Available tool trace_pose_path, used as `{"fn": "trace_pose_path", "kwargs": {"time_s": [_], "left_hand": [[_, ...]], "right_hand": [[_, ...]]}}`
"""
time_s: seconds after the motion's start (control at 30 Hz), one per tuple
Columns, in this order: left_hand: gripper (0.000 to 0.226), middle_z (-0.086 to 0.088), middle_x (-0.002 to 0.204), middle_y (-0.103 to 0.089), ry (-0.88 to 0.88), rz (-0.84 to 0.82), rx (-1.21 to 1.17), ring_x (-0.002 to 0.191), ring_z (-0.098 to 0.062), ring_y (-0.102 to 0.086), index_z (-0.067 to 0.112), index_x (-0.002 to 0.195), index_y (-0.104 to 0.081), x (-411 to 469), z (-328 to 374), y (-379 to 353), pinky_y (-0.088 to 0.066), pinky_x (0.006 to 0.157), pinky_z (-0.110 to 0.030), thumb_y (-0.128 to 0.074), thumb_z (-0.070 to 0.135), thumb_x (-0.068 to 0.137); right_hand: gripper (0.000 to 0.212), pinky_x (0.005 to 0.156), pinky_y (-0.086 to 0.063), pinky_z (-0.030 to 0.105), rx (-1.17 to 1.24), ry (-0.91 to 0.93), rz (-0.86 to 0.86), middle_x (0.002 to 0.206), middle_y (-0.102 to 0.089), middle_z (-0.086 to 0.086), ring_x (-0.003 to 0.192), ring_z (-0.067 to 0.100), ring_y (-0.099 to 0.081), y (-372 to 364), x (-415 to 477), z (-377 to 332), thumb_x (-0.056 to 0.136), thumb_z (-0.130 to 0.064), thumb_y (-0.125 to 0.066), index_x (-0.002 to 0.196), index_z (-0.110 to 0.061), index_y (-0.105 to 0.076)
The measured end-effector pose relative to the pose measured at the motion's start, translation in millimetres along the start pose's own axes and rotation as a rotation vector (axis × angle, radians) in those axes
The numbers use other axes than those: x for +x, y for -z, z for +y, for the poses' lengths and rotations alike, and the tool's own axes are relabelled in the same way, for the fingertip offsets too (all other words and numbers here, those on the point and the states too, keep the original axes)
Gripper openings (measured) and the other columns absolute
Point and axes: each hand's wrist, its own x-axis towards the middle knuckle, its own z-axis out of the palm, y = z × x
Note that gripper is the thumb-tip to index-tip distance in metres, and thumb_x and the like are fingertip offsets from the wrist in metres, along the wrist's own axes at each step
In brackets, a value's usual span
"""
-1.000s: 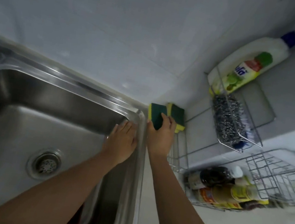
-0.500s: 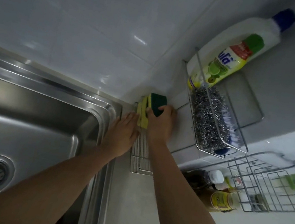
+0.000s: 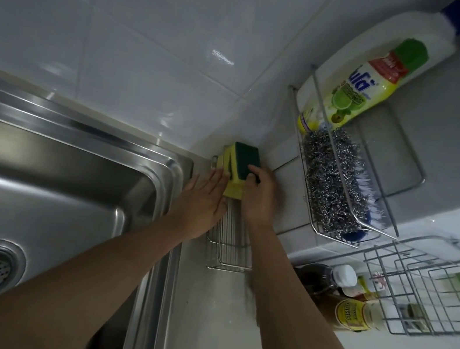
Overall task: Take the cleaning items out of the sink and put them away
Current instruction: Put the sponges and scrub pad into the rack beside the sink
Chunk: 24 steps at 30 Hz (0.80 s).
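Right hand (image 3: 259,199) clamped on sponges (image 3: 241,165); left hand (image 3: 202,200) flat, fingers extended, touching them.

Dim overall, with a cool grey cast. Soft glare streaks on the far wall tiles (image 3: 141,44) and along the steel sink (image 3: 78,153) rim. Strong wide-angle bending toward the edges (straight tile lines curve). Slight motion blur on the wire rack (image 3: 429,289) at right. Faint shadows under the forearms.
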Motion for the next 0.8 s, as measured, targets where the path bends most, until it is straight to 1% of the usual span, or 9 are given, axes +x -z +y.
{"fn": "trace_pose_path", "kwargs": {"time_s": [0.13, 0.23, 0.33, 0.43, 0.47, 0.57, 0.63, 0.7, 0.8], "left_hand": [[0.074, -0.013, 0.157, -0.019, -0.007, 0.002, 0.028, 0.147, -0.026, -0.015, 0.006, 0.149, -0.017, 0, 0, 1, -0.008, 0.119, -0.045, 0.001, 0.045, 0.088], [0.079, -0.013, 0.158, -0.016, -0.010, -0.026, 0.051, 0.148, -0.024, -0.011, 0.006, 0.149, -0.015, -2, 2, 4, -0.006, 0.119, -0.044, 0.006, 0.046, 0.085], [0.078, -0.011, 0.159, -0.013, 0.007, -0.062, 0.066, 0.148, -0.023, -0.008, 0.007, 0.150, -0.012, -2, 6, 10, -0.004, 0.120, -0.044, 0.007, 0.045, 0.084], [0.060, -0.011, 0.160, -0.007, 0.028, -0.117, 0.110, 0.148, -0.022, -0.004, 0.008, 0.150, -0.007, -1, 7, 15, -0.002, 0.120, -0.045, -0.011, 0.039, 0.099], [0.058, -0.011, 0.160, -0.006, 0.032, -0.132, 0.120, 0.148, -0.023, -0.003, 0.008, 0.150, -0.006, -2, 8, 18, -0.002, 0.121, -0.046, -0.016, 0.036, 0.101], [0.060, -0.013, 0.160, -0.003, 0.041, -0.166, 0.141, 0.148, -0.024, -0.001, 0.007, 0.150, -0.004, -6, 11, 28, -0.003, 0.120, -0.048, -0.022, 0.037, 0.101], [0.063, -0.014, 0.160, -0.002, 0.036, -0.173, 0.181, 0.148, -0.024, -0.001, 0.006, 0.150, -0.004, -13, 12, 37, -0.003, 0.120, -0.049, -0.026, 0.037, 0.100], [0.064, -0.013, 0.160, -0.004, 0.038, -0.166, 0.199, 0.148, -0.024, -0.001, 0.006, 0.150, -0.005, -25, 10, 49, -0.002, 0.120, -0.048, -0.031, 0.034, 0.098], [0.064, -0.014, 0.160, -0.004, 0.055, -0.152, 0.263, 0.148, -0.026, 0.001, 0.006, 0.150, -0.005, -54, -1, 68, -0.002, 0.120, -0.049, -0.030, 0.033, 0.098]], "right_hand": [[0.035, 0.107, -0.040, 0.037, 0.006, -0.001, -0.005, 0.139, -0.052, 0.007, 0.125, 0.023, -0.051, 0, 2, -2, 0.098, -0.012, -0.045, 0.130, -0.009, -0.056], [0.036, 0.102, -0.038, 0.029, -0.072, 0.024, -0.021, 0.142, -0.050, 0.006, 0.127, 0.023, -0.050, 0, -2, -2, 0.099, -0.013, -0.044, 0.132, -0.009, -0.055], [0.037, 0.105, -0.039, 0.032, -0.128, 0.046, -0.019, 0.148, -0.045, 0.004, 0.130, 0.023, -0.047, 2, -6, 1, 0.099, -0.014, -0.041, 0.134, -0.011, -0.053], [0.041, 0.109, -0.037, 0.035, -0.190, 0.056, -0.036, 0.153, -0.038, 0.002, 0.135, 0.023, -0.043, 6, -8, 2, 0.098, -0.012, -0.038, 0.138, -0.014, -0.050], [0.043, 0.109, -0.038, 0.037, -0.229, 0.068, -0.037, 0.153, -0.038, 0.002, 0.135, 0.023, -0.043, 8, -9, 2, 0.098, -0.012, -0.037, 0.139, -0.015, -0.049], [0.047, 0.105, -0.042, 0.041, -0.282, 0.063, -0.040, 0.151, -0.041, 0.001, 0.130, 0.025, -0.047, 16, -16, -4, 0.096, -0.015, -0.035, 0.142, -0.020, -0.043], [0.047, 0.105, -0.042, 0.041, -0.305, 0.063, -0.051, 0.152, -0.040, 0.003, 0.129, 0.027, -0.047, 20, -23, -9, 0.097, -0.015, -0.035, 0.143, -0.018, -0.041], [0.048, 0.109, -0.039, 0.040, -0.323, 0.090, -0.072, 0.154, -0.036, 0.006, 0.133, 0.029, -0.043, 23, -36, -12, 0.096, -0.013, -0.037, 0.143, -0.014, -0.041], [0.047, 0.116, -0.030, 0.038, -0.334, 0.136, -0.103, 0.155, -0.032, 0.011, 0.140, 0.031, -0.032, 23, -65, -18, 0.096, -0.012, -0.039, 0.143, -0.010, -0.041]]}}
